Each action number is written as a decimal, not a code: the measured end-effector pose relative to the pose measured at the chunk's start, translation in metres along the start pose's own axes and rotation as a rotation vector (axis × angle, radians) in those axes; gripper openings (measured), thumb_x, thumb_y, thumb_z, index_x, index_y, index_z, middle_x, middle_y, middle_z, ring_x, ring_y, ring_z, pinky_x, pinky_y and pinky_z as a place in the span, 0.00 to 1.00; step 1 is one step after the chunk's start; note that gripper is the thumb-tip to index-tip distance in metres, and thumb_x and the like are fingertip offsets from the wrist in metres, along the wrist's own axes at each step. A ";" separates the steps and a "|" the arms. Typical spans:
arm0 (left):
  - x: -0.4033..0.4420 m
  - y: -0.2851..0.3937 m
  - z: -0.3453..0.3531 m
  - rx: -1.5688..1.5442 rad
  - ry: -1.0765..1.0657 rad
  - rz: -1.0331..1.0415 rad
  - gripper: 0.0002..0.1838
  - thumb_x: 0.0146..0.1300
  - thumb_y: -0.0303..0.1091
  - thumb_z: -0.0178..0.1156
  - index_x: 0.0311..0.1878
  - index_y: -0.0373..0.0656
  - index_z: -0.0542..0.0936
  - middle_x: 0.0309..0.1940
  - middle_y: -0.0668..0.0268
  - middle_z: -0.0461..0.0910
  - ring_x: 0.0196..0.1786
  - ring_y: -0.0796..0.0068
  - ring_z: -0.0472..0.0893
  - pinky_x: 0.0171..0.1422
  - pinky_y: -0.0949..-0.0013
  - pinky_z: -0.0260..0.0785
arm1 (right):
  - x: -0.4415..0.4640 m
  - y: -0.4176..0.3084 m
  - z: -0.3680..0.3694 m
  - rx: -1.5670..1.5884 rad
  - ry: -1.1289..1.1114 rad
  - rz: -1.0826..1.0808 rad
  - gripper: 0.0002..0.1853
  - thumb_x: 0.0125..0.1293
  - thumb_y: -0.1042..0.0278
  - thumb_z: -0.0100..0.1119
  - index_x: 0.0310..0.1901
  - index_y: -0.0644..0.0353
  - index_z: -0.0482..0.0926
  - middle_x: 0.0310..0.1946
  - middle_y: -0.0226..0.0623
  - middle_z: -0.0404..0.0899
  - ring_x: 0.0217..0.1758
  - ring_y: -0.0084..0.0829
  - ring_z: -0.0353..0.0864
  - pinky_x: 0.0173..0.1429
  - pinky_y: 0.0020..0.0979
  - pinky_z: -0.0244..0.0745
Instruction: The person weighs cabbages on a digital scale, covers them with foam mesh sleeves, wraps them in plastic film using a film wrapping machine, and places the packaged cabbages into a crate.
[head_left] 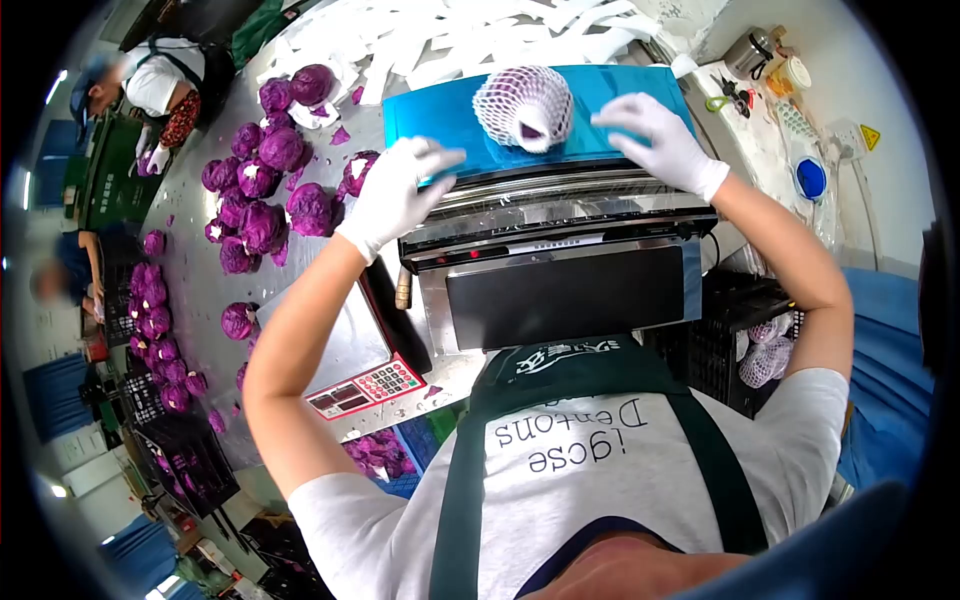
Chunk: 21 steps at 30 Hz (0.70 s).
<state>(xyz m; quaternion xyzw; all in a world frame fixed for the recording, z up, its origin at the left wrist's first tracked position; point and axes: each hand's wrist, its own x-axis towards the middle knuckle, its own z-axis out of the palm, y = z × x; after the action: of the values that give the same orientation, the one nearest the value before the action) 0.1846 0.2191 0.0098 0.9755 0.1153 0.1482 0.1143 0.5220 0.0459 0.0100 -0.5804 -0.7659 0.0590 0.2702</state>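
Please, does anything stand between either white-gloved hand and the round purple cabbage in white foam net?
Nothing visible stands in the way. The left hand and the right hand are apart from the netted cabbage, one at each side, and only the flat, shiny blue surface shows in both gaps.

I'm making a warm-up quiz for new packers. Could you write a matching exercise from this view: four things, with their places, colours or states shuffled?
Column 1
1. Cabbage in foam net
2. Scale
3. Apron
4. Left hand

Column 2
A. Dark green
B. White-gloved, nearer the loose cabbages
C. Lying on the blue surface
D. Has a red-edged keypad

Pairs: 1-C, 2-D, 3-A, 4-B
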 end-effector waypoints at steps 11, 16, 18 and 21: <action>-0.023 -0.006 0.035 0.149 -0.365 0.099 0.16 0.56 0.33 0.61 0.49 0.60 0.83 0.32 0.68 0.79 0.44 0.64 0.78 0.47 0.64 0.69 | -0.041 0.010 0.027 -0.002 -0.343 -0.078 0.04 0.59 0.68 0.61 0.35 0.49 0.84 0.32 0.31 0.77 0.39 0.36 0.76 0.43 0.36 0.73; -0.040 0.034 -0.012 -0.479 -0.368 -0.308 0.06 0.68 0.32 0.57 0.41 0.41 0.81 0.32 0.62 0.82 0.34 0.72 0.82 0.40 0.70 0.73 | -0.050 -0.047 -0.030 0.139 -0.569 0.114 0.06 0.62 0.69 0.58 0.38 0.57 0.82 0.32 0.43 0.82 0.36 0.44 0.82 0.44 0.37 0.76; -0.034 0.046 -0.055 -0.889 -0.216 -0.499 0.06 0.69 0.32 0.55 0.44 0.41 0.79 0.31 0.65 0.82 0.34 0.78 0.81 0.40 0.72 0.73 | -0.031 -0.069 -0.078 0.535 -0.470 0.326 0.06 0.65 0.70 0.57 0.37 0.63 0.81 0.26 0.37 0.82 0.29 0.27 0.83 0.38 0.30 0.76; 0.001 0.031 -0.079 -0.986 0.440 -0.452 0.08 0.70 0.28 0.52 0.49 0.40 0.77 0.33 0.69 0.81 0.36 0.81 0.80 0.42 0.74 0.72 | 0.004 -0.051 -0.106 0.852 -0.025 0.241 0.10 0.70 0.69 0.54 0.43 0.67 0.78 0.32 0.35 0.83 0.34 0.22 0.82 0.44 0.26 0.77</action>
<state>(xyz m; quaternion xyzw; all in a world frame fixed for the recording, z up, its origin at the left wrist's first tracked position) 0.1665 0.2045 0.0910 0.7044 0.2592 0.3554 0.5571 0.5286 0.0101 0.1214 -0.5016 -0.6033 0.4076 0.4671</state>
